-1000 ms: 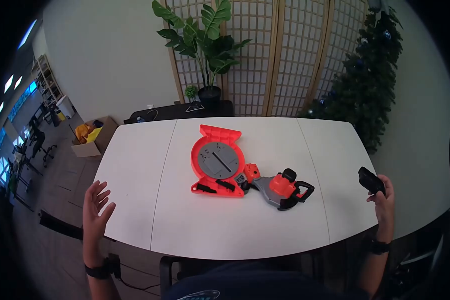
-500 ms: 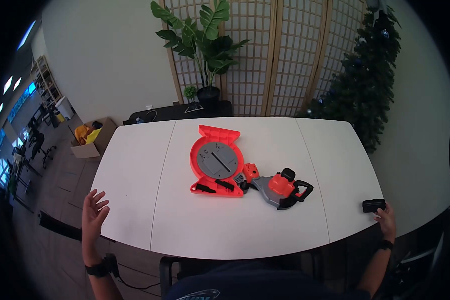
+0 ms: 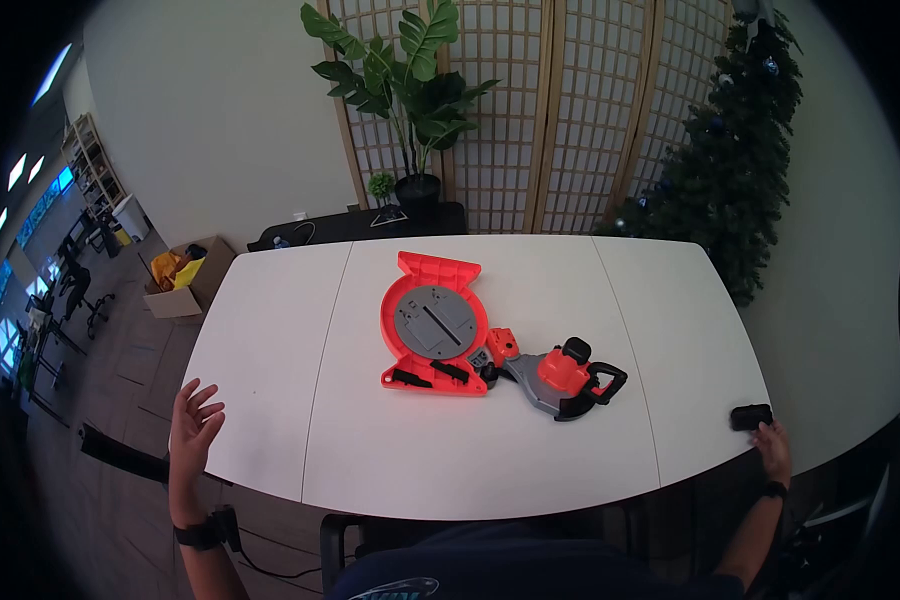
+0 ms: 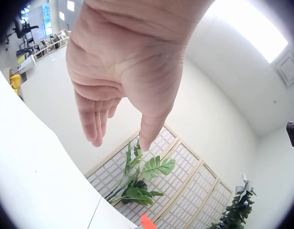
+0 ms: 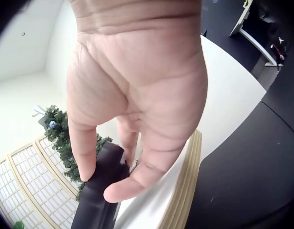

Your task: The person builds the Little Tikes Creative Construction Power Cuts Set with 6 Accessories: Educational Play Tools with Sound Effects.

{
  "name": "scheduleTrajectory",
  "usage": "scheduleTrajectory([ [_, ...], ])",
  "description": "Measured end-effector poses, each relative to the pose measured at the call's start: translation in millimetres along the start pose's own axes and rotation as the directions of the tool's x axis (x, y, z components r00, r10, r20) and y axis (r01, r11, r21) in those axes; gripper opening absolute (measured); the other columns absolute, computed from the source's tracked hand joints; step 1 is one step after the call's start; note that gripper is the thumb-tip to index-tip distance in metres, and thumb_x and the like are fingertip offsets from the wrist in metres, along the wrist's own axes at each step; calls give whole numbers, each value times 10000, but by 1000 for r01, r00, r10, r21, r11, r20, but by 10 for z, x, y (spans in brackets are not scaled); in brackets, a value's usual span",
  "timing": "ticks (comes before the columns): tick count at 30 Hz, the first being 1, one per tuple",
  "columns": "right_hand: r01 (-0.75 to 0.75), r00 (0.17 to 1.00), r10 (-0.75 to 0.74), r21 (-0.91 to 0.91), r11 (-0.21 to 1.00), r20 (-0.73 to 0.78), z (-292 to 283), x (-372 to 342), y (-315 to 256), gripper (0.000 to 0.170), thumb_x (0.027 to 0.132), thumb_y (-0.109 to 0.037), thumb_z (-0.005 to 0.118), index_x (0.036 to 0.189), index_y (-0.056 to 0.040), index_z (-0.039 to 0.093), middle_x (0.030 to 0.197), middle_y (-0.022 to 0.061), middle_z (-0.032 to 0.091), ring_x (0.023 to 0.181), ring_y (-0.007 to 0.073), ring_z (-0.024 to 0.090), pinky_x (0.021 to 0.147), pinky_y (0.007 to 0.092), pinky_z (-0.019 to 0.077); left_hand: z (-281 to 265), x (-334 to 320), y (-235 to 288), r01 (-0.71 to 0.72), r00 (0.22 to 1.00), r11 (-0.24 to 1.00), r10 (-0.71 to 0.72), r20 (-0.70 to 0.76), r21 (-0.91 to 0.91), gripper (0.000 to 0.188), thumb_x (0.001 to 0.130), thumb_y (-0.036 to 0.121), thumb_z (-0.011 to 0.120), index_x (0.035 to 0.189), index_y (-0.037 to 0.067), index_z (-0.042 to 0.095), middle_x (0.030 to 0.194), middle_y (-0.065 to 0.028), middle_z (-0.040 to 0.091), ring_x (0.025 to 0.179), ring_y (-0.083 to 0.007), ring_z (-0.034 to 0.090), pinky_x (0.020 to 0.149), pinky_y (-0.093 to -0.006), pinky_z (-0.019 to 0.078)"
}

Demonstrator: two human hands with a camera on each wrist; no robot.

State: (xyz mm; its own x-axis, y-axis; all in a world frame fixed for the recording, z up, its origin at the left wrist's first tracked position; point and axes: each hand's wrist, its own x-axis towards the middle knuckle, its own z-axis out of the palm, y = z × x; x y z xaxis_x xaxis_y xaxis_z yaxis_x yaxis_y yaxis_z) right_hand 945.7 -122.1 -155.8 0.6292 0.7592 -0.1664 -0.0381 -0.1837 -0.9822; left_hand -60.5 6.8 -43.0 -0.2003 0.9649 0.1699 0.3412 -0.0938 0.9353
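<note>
My right hand (image 3: 773,447) is at the table's right edge and pinches a small black block-shaped object (image 3: 750,417) by its near end. In the right wrist view the thumb and fingers (image 5: 130,188) lie on either side of this dark object (image 5: 96,200). Its exact kind does not show. At the table's left edge hovers my left hand (image 3: 195,430), palm inward, fingers loosely extended, holding nothing. Between the hands, mid-table, lies a red and grey toy-like miter saw: its round base (image 3: 436,322) on the left, its saw head (image 3: 565,378) with black handle to the right.
The white table (image 3: 470,450) has two seams across it. Two black pieces (image 3: 450,371) lie on the red base's near edge. Behind stand a potted plant (image 3: 419,188), a folding screen (image 3: 590,110) and a decorated tree (image 3: 730,160). A cardboard box (image 3: 206,285) sits on the floor at left.
My right hand came down and toward me with the black object, from above the right edge to the tabletop. The left hand dropped slightly. The saw has stayed put.
</note>
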Motion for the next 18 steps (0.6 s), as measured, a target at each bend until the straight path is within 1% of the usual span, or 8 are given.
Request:
scheduleTrajectory([
  [2, 6, 999, -5, -25, 1000, 33, -17, 23, -12, 302, 936, -142, 695, 1216, -90, 593, 1008, -3, 671, 843, 112, 657, 710, 263, 545, 5, 6, 4, 0, 1000, 1000, 0, 4, 3, 677, 935, 46, 683, 1505, 22, 319, 1383, -164, 538, 1125, -186, 609, 981, -314, 505],
  [3, 6, 999, -5, -25, 1000, 33, -20, 36, -13, 302, 936, -142, 695, 1216, -90, 593, 1008, -3, 671, 843, 112, 657, 710, 263, 545, 7, 9, 3, -1, 1000, 1000, 1, 8, 6, 685, 933, 57, 695, 1502, 12, 317, 1377, -175, 538, 1131, -199, 607, 989, -323, 510],
  [6, -16, 1000, 16, 8, 1000, 16, -21, 65, -13, 266, 930, -127, 699, 1169, -84, 590, 1003, 13, 663, 859, 139, 664, 730, 283, 556, 16, 12, -35, 0, 1000, 1000, 0, 9, -4, 682, 933, 60, 697, 1499, 12, 320, 1378, -175, 537, 1128, -198, 609, 988, -323, 510],
  [8, -42, 998, 44, 53, 998, -48, -21, 64, -10, 247, 921, -117, 705, 1129, -78, 577, 1003, 28, 644, 892, 181, 670, 779, 321, 575, 17, 12, -52, 5, 1000, 1000, -5, 9, -5, 683, 932, 61, 697, 1499, 12, 320, 1377, -174, 538, 1127, -195, 608, 987, -322, 510],
  [9, -42, 998, 44, 53, 998, -48, -18, 65, -7, 247, 921, -117, 705, 1129, -78, 577, 1003, 28, 644, 892, 181, 670, 779, 321, 575, 16, 13, -56, 10, 1000, 1000, -10, 8, -7, 684, 932, 61, 698, 1499, 13, 319, 1377, -173, 539, 1125, -193, 607, 987, -321, 509],
  [11, -23, 995, 28, 52, 998, -95, -40, 85, 29, 315, 902, -143, 730, 1159, -37, 581, 1004, 54, 643, 897, 193, 668, 818, 361, 598, 24, 9, -56, 10, 1000, 1000, -10, 8, -5, 686, 932, 62, 697, 1501, 14, 317, 1376, -172, 539, 1124, -190, 606, 987, -319, 507],
  [15, -18, 992, 26, 62, 998, -125, -35, 84, 37, 289, 896, -126, 726, 1120, -53, 559, 1010, 52, 619, 936, 222, 668, 835, 377, 592, 17, 18, -78, 9, 1000, 1000, -9, 13, 7, 689, 933, 64, 696, 1504, 20, 313, 1373, -170, 540, 1122, -186, 603, 988, -315, 502],
  [18, -33, 987, 40, 49, 998, -154, -24, 107, 43, 332, 890, -130, 732, 1159, -50, 554, 1026, 58, 615, 938, 226, 667, 827, 380, 591, 25, 21, -54, 12, 1000, 1000, -12, 21, 6, 687, 933, 64, 696, 1503, 22, 315, 1373, -170, 539, 1121, -185, 602, 989, -315, 502],
])
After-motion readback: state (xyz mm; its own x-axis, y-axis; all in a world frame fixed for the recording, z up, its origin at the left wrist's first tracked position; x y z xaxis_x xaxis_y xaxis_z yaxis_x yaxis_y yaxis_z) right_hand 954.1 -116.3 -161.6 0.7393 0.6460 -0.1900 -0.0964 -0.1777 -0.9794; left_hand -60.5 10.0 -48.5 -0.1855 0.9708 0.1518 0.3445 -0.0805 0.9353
